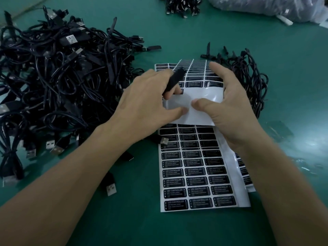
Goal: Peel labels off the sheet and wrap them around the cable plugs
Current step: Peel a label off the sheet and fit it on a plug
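On the green table [142, 219], left fingers [159, 77] grip a plug [175, 79], right fingers [218, 71] hold the label sheet [195, 102].

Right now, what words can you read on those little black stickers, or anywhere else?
"LED CONTROLLER": top line of the black labels on the lower sheet and the upper sheet.
Smaller lines under it: too blurred to read.
The black plug: no text shows.
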